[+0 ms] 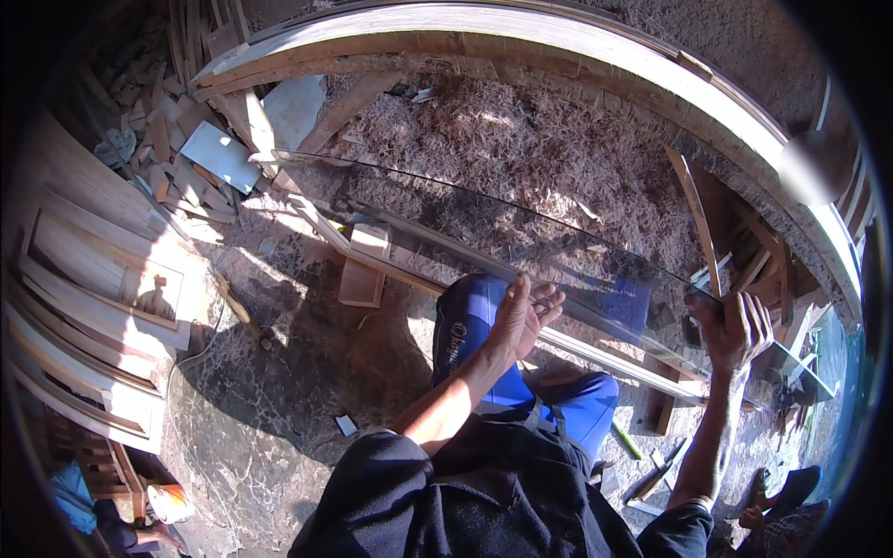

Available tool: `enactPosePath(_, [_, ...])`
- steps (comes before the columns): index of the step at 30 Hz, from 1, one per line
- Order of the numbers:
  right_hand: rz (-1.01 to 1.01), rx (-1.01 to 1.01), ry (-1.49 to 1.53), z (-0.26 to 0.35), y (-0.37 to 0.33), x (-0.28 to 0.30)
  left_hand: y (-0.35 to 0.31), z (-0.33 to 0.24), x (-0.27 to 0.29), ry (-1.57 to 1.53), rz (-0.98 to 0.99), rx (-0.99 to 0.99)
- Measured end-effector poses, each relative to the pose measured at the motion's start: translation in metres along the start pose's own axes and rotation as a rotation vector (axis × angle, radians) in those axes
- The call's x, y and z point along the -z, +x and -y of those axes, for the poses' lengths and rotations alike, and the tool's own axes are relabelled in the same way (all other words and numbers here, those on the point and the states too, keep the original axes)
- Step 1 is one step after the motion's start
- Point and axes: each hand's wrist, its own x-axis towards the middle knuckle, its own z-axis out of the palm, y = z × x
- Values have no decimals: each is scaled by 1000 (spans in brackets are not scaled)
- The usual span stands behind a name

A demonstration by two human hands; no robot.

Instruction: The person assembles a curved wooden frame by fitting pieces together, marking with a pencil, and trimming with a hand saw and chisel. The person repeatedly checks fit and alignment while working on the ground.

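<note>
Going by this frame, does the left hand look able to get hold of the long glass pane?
Probably yes: the left hand is open beside the near side of the glass pane, with nothing visible blocking it. The right hand occupies only the pane's right end.

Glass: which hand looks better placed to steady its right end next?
Right, probably: the right hand is at the far edge of the glass, nearer that end; the left hand is open around mid-length.
</note>
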Motion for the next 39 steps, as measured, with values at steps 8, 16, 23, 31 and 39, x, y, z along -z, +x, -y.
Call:
enactPosePath(8, [42, -13, 0, 26, -21, -17, -2, -4, 42, 45, -20, 9])
enactPosePath(16, [86, -64, 32, 37, -27, -29, 8, -6, 61, 96, -2, 30])
enactPosePath(23, [94, -47, 60, 40, -25, -34, 6, -5, 66, 41, -46, 28])
enactPosePath(31, [112, -53, 31, 42, -28, -34, 9, -3, 72, 80, -35, 41])
enactPosePath(39, [104, -64, 62, 43, -28, -33, 9, -5, 70, 63, -4, 13])
